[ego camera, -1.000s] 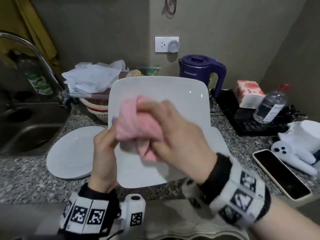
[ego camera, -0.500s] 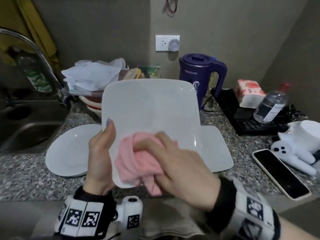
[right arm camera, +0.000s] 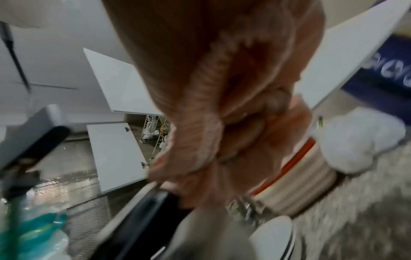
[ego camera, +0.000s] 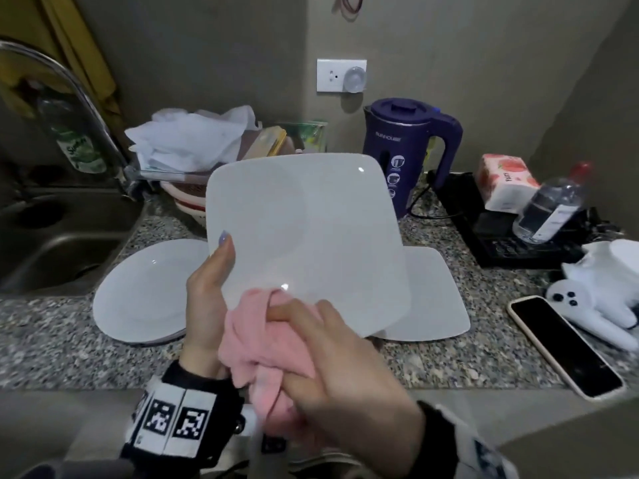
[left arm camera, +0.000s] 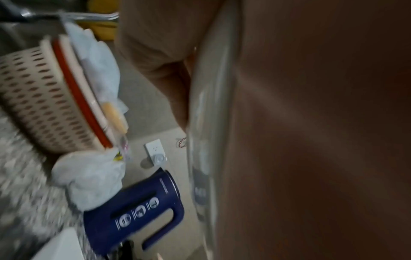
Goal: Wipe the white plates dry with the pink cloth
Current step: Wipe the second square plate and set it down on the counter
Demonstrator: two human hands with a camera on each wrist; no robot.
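A square white plate point(ego camera: 311, 229) is held tilted up above the counter. My left hand point(ego camera: 207, 288) grips its left edge, thumb on the face; the left wrist view shows that edge point(left arm camera: 211, 123) end-on. My right hand point(ego camera: 332, 368) clutches the bunched pink cloth point(ego camera: 256, 333) at the plate's lower left corner, near my left wrist. Close up, the right wrist view shows the cloth point(right arm camera: 222, 88) wrapped around my curled fingers. A round white plate point(ego camera: 141, 292) lies on the counter at left. Another square white plate point(ego camera: 435, 305) lies behind the held one at right.
A sink point(ego camera: 52, 243) with a tap is at far left. A basket point(ego camera: 186, 202) of white bags stands behind the plates, a purple kettle point(ego camera: 404, 157) beside it. A phone point(ego camera: 563, 344), a white toy point(ego camera: 605, 305), a water bottle point(ego camera: 549, 205) and a tissue pack point(ego camera: 505, 181) sit at right.
My right hand has dragged the pink cloth down the plate's face, from its upper middle to the lower left corner. The plate has shifted slightly left and tilted further up.
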